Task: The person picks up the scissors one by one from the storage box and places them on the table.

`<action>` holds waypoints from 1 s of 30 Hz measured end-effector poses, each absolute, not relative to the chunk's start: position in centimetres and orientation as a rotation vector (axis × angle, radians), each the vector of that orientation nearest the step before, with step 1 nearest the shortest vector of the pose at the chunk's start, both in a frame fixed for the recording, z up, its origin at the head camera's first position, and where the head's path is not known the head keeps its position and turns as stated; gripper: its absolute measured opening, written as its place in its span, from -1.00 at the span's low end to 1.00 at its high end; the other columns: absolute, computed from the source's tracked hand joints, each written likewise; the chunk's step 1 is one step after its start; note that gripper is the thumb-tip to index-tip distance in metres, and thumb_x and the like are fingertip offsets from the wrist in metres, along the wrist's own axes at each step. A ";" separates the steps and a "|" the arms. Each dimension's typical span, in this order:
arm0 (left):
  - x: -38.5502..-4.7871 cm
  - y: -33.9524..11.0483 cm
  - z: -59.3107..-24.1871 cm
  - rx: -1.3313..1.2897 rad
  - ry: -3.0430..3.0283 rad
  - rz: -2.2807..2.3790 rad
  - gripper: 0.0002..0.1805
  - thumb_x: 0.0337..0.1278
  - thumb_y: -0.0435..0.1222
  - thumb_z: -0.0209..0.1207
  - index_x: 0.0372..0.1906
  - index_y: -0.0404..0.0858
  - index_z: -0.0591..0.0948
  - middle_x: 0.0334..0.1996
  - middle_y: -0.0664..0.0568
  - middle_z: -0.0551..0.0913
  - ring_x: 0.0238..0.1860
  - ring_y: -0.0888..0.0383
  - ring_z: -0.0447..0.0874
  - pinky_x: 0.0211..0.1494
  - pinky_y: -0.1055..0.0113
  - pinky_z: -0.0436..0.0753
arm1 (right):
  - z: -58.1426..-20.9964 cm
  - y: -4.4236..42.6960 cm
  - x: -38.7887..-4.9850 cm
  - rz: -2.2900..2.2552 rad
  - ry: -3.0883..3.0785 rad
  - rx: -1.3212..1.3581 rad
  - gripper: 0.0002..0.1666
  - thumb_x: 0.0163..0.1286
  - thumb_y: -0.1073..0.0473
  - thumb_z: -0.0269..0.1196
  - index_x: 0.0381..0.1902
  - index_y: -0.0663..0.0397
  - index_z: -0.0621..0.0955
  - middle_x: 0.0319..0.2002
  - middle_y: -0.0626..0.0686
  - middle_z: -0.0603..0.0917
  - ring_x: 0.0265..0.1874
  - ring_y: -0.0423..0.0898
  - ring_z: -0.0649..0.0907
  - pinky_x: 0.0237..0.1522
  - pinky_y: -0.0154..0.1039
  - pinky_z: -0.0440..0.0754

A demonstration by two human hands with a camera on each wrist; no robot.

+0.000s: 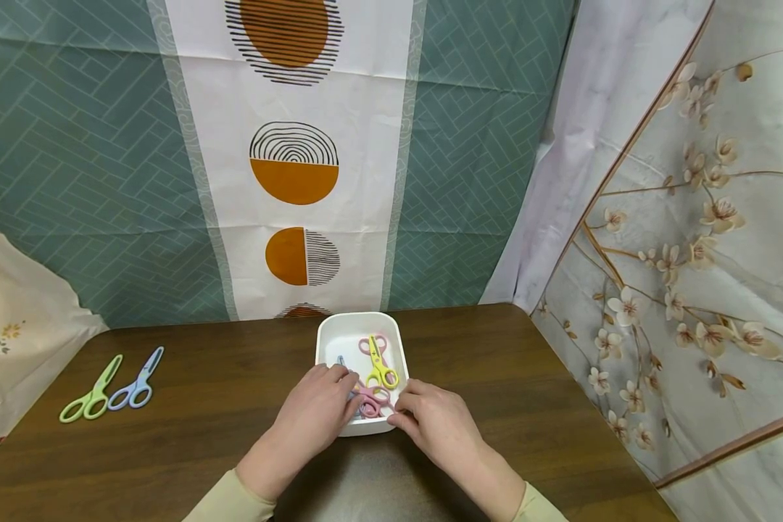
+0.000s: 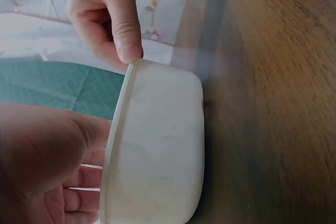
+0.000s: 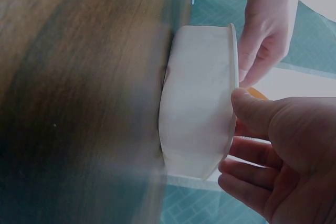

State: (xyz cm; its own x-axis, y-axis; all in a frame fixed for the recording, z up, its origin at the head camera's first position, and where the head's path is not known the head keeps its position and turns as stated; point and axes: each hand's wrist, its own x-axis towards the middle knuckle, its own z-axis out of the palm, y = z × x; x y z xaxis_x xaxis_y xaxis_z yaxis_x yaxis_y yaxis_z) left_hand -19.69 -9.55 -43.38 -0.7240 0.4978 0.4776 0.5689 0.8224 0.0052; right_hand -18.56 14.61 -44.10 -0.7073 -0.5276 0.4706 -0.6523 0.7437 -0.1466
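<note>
- Bearings are taken from the centre of the white rectangular tray with rounded corners (image 1: 331, 333), 12 o'clock being the far side in the head view
- Right hand (image 1: 440, 417), at 4 o'clock: grasping; the thumb bears on the tray's rim and the fingers go over it, with only the thickness of the rim between
- Left hand (image 1: 316, 406), at 8 o'clock: fingers reach over the rim and down inside; the fingertips are hidden, so whether they grasp anything or lie loose cannot be told
- Tray: upright on the brown wood-grain tabletop (image 1: 496, 362), near its far edge
- Contents: yellow scissors with looped handles (image 1: 376, 360) at 1 o'clock, lying partly over far pink scissors (image 1: 384, 341); near pink scissors (image 1: 368, 391) at 5 o'clock, between the hands; a light-blue pointed tip (image 1: 341, 360) at 10 o'clock, just beside the left hand
- Tabletop: light-green scissors (image 1: 94, 396) and pale-blue scissors (image 1: 141, 380) lie at 9 o'clock, near each other, well apart from the tray
- Room: a green patterned cloth with a white band of orange-and-black circles (image 1: 483, 145) hangs at 12 o'clock; a pale flower-printed cloth (image 1: 737, 254) at 2 o'clock; a cream cloth with small flowers (image 1: 19, 377) at 9 o'clock, beyond the tabletop
</note>
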 end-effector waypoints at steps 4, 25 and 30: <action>-20.1 -9.4 -43.7 -0.826 -2.540 -0.249 -0.76 0.30 -0.17 0.55 -0.18 -0.24 0.77 -0.22 0.00 0.74 -0.25 -0.05 0.70 -0.01 0.06 0.68 | -44.2 14.7 -18.5 0.426 -2.541 0.902 -0.79 0.34 -0.03 0.61 -0.28 -0.12 0.80 -0.16 -0.17 0.74 -0.31 -0.21 0.69 -0.28 -0.18 0.69; -21.4 -8.0 -43.7 -0.858 -2.696 -0.370 -0.85 0.30 -0.20 0.51 -0.32 -0.16 0.78 -0.42 0.14 0.56 -0.47 0.13 0.48 -0.26 0.10 0.59 | -44.1 14.6 -18.6 0.436 -2.547 0.900 -0.80 0.35 -0.02 0.61 -0.26 -0.10 0.82 -0.15 -0.17 0.74 -0.31 -0.20 0.67 -0.28 -0.19 0.68; -21.7 -8.0 -43.7 -0.873 -2.739 -0.433 -0.85 0.29 -0.16 0.55 -0.28 -0.14 0.82 -0.36 0.13 0.60 -0.46 0.09 0.53 -0.29 0.11 0.60 | -44.1 14.6 -18.6 0.434 -2.546 0.895 -0.81 0.34 -0.02 0.61 -0.27 -0.13 0.81 -0.15 -0.18 0.74 -0.31 -0.21 0.67 -0.29 -0.20 0.67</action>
